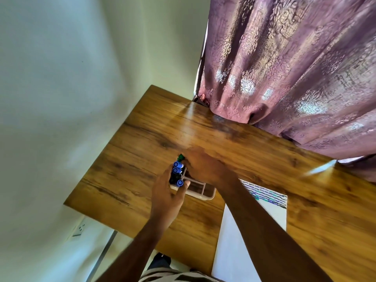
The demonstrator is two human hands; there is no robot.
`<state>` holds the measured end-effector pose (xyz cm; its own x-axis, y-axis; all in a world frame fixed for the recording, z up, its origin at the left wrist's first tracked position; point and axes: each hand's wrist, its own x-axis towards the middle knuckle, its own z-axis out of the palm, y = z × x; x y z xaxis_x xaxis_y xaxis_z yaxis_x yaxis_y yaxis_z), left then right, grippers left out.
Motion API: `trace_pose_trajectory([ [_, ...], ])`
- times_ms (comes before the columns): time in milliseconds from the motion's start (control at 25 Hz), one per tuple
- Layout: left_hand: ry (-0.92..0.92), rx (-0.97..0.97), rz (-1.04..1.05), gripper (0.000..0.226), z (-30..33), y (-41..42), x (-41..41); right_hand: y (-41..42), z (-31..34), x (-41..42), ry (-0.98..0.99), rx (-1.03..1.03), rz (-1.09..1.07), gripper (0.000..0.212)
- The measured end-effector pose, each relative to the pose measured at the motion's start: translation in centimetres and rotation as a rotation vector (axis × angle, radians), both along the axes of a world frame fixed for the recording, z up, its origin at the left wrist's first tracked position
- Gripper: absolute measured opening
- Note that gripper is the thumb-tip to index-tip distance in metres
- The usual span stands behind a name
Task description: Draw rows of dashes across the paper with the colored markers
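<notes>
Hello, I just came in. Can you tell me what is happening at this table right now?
A person is at a wooden table and has both hands at a small organizer tray that holds markers standing upright. The left hand rests against the near side of the tray by the markers. The right hand reaches over the tray, beside a green marker; the blur hides its grip. To the right lies a white paper, which already has several rows of coloured dashes across its far end.
</notes>
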<state>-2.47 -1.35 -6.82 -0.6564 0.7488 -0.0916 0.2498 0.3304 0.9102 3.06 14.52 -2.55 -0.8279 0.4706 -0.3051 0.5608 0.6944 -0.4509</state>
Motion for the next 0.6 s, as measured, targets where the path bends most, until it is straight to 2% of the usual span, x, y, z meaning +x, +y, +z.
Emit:
trace_pose_trajectory([
  [400,-0.012,-0.035,-0.021,0.065,-0.3,0.0,-0.3,-0.1,-0.6,0.7,0.101,-0.018,-0.046,0.023],
  [600,0.010,0.087,-0.044,0.091,0.6,-0.1,-0.8,-0.7,-1.1,2.3,0.191,-0.038,-0.190,0.044],
])
